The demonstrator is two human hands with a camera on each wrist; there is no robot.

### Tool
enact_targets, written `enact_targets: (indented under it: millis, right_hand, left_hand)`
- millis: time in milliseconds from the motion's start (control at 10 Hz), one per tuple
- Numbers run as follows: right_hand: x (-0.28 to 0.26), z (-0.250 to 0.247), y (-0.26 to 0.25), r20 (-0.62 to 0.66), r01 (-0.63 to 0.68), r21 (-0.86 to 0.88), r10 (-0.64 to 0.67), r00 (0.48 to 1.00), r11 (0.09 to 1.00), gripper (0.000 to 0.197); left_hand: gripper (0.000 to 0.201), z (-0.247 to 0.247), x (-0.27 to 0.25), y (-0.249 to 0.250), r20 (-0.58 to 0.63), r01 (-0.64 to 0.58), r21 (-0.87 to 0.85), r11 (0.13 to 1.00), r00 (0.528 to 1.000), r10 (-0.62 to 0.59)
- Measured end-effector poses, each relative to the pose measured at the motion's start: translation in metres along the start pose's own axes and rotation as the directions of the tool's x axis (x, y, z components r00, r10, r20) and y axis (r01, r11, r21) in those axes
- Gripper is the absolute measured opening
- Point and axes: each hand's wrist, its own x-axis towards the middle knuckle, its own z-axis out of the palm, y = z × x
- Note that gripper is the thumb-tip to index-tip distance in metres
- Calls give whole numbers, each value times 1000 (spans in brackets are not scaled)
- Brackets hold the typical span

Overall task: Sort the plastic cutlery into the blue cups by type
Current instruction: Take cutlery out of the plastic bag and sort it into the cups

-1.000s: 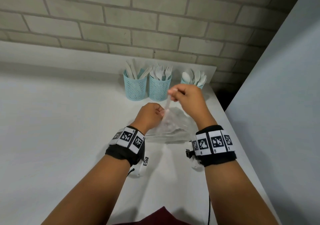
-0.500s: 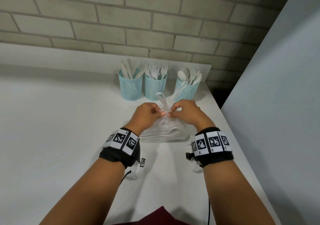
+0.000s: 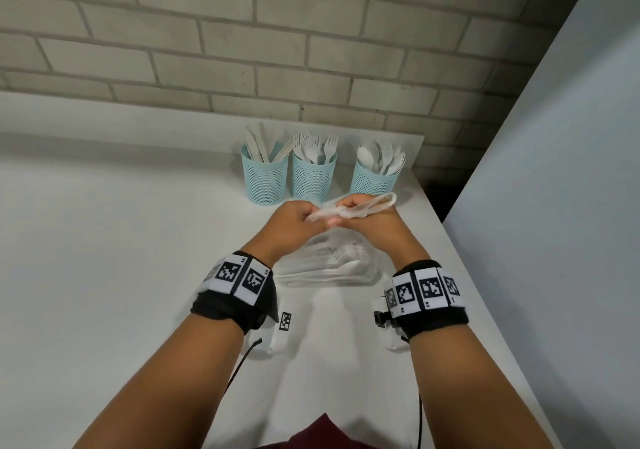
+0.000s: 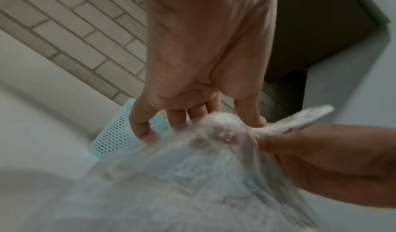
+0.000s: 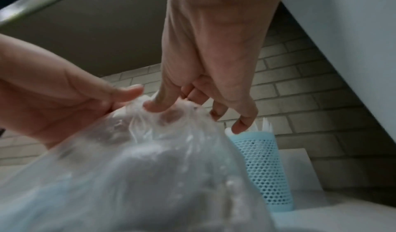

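Change: half a second ago the bag's (image 3: 329, 268) neck (image 3: 375, 203) stood upright between the hands; now it lies sideways, its loop pointing right, and the hands sit closer together.
Left hand (image 3: 294, 218): knuckles up, fingers curled, pinching the gathered neck; the wrist view shows its fingertips pressed into the plastic.
Right hand (image 3: 369, 221): touching the left hand, fingers curled round the neck, thumb against it.
Bag: clear, with cutlery inside, on the desk (image 3: 104, 240) near its right edge, under the hands.
Cups (image 3: 313, 180): three, blue mesh, at the far right corner.
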Motion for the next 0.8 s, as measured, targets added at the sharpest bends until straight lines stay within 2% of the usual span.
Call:
enact_targets:
  millis: [100,200,300,400,500,600,700,800]
  right_hand:
    - [-15,-5,12,78,2,376,-33,996,927,28]
    - [-35,-40,-5,-34,228,743,-305,952,629,9]
    - [-36,-30,-18,-102,287,788,-344,933,545,2]
    - [-39,-31,-36,-159,313,829,-341,927,464,4]
    - [-29,-40,-27,-183,236,923,-191,964,305,11]
    - [-25,-49,-20,-57,60,998,-67,996,34,15]
    - [-28,-58,-26,28,-72,951,-149,988,-300,26]
    - [-34,-67,-37,4,-63,955,-199,980,-291,31]
  left_hand:
    - [22,-5,0,0,-99,-17,-38,999,995,13]
    - [14,-14,0,2,-136,13,-198,980,990,-40]
    - [15,-5,0,12,-96,-16,-176,984,995,-1]
    - [25,0,1,20,-98,-48,-200,979,995,29]
    - [26,-17,0,24,-152,-14,-384,923,987,-48]
    - [33,-34,-5,32,-148,-35,-651,759,986,-81]
    - [23,-30,-9,44,-86,-11,-535,845,995,-42]
    - [40,-17,-8,49,3,27,-234,972,1000,-27]
